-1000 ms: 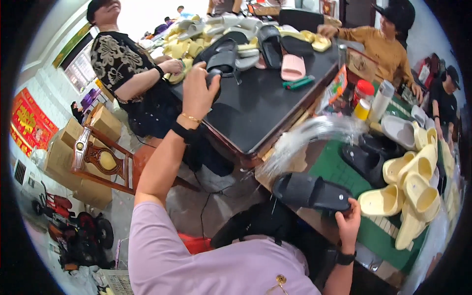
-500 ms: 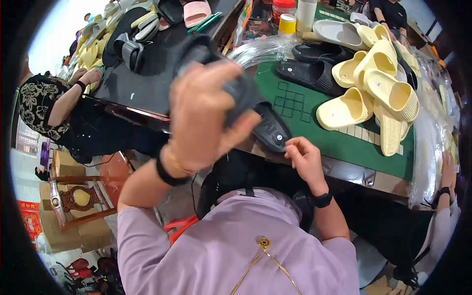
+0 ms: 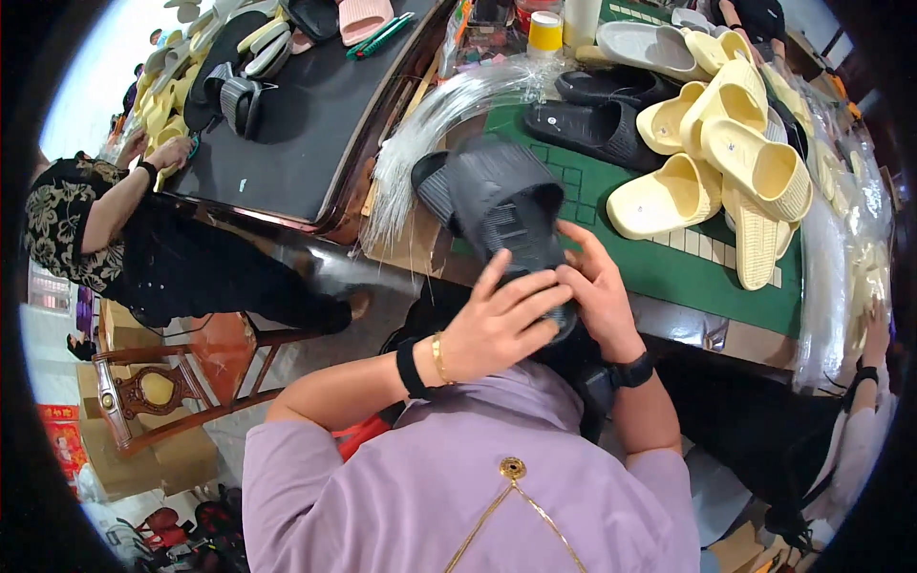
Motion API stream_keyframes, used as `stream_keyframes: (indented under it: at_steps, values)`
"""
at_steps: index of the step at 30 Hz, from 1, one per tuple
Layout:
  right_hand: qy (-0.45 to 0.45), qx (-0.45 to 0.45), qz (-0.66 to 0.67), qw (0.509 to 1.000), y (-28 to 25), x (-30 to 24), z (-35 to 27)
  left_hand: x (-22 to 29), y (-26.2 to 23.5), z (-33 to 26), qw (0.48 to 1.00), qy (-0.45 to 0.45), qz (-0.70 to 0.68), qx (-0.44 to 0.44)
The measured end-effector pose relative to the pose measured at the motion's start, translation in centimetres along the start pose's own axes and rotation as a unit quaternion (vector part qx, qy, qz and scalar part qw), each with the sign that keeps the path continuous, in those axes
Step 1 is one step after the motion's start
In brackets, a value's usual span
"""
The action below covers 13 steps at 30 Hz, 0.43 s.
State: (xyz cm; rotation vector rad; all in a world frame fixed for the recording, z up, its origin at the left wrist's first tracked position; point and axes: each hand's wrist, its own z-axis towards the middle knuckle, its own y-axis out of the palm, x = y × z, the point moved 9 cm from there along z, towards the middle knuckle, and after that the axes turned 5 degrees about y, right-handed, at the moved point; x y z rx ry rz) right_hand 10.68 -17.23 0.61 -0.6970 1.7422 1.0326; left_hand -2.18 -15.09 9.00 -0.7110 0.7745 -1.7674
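A black slide slipper (image 3: 506, 177) with a ribbed sole is tilted up at the near edge of the table, its strap toward the far side. My left hand (image 3: 501, 325) closes over its heel end, fingers across the sole. My right hand (image 3: 600, 291) grips the heel's right side, its fingertips close to the left hand's. Partly hidden behind it, a second black slipper (image 3: 435, 186) shows its ribbed strap at the left.
Cream slippers (image 3: 669, 201) are heaped on the green cutting mat (image 3: 707, 286), beside black slippers (image 3: 597, 129) and a grey one (image 3: 650, 48). Clear plastic strands (image 3: 401, 162) lie left of the mat. A co-worker (image 3: 105, 215) handles slippers at the black table (image 3: 296, 143).
My blurred left hand has come down and right with the raised black slipper, bringing it over the one at the table edge. My right hand has moved up and closed on the heel.
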Motion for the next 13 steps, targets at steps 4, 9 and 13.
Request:
stream_keyframes:
  at_steps: [4,9,13]
  values:
    - [-0.097,-0.003,-0.082,0.992,1.1,-1.8,2.8,-2.1,-4.9,-2.0,0.996,-0.032,0.002,0.079]
    - [-0.127,0.113,-0.632,0.756,2.9,-1.4,4.8,-2.6,-8.9,-4.2,0.987,-0.058,0.027,0.147]
    - [0.045,0.07,-0.575,0.814,1.8,1.1,5.8,-3.0,-7.9,-4.9,0.997,-0.036,0.02,0.069]
